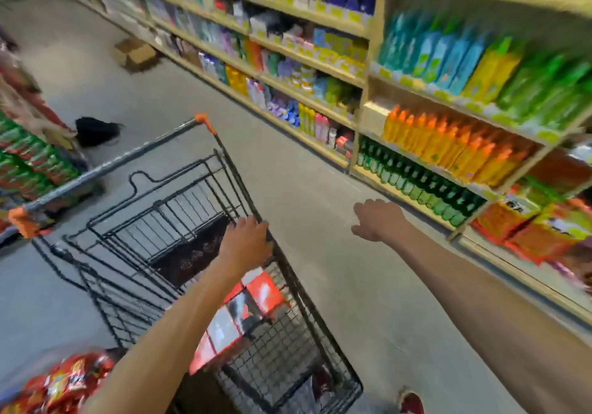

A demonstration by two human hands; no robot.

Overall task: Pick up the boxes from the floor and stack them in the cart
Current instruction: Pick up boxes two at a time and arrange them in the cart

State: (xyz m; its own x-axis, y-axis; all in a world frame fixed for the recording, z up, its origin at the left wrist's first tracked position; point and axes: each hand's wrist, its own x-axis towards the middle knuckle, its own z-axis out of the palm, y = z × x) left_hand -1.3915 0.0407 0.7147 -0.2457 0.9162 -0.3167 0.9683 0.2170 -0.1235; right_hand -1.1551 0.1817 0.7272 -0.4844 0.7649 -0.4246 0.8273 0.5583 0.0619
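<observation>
Left hand (248,240) grips the top wire of the cart (228,165) at centre frame, fingers curled over the rim. Right hand (378,220), right of centre, hangs over the bare floor (320,173) with fingers loose and apart, holding nothing. Red-and-white boxes (256,301) lie stacked inside the cart, below the left forearm. An open cardboard box (134,53) sits on the floor in the upper left, beside the shelves (365,83) of blurred bottles along the right. A black bag (96,130) lies on the floor at left, and red packets (64,381) fill the lower left corner.
</observation>
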